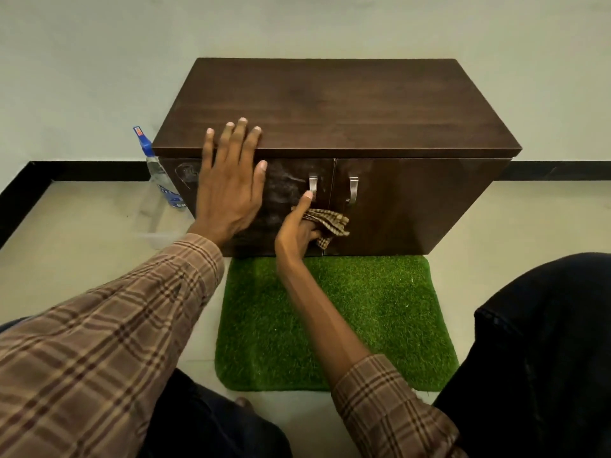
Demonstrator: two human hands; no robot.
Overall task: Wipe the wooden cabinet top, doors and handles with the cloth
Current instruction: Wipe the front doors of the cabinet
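Plaid sleeves (99, 352) and dark trousers (542, 342) fill the bottom of the view, with a green grass-like mat (380, 312) on the pale floor between the knees. The mat's far edge meets the base of the wooden cabinet (330, 104), a low dark-brown unit standing against a light wall.

The left hand (228, 183) lies flat and spread, its 4 fingers hooked over the front edge of the cabinet top, the palm covering the upper part of the left door (287, 193) and the thumb pointing right. That door shows cloudy smears around the hand and near its left edge.

The right hand (299, 231) is closed around a bunched checked cloth (332, 223), which sticks out to the right, low on the doors across the seam between them. Its thumb reaches up and touches the lower end of the left handle (313, 186), a metal pull. The right handle (353, 190) sits just beside it on the right door (416, 203), with no hand on it.

A clear spray bottle (158, 173) with a blue nozzle stands on the floor, just beside the cabinet's left corner.
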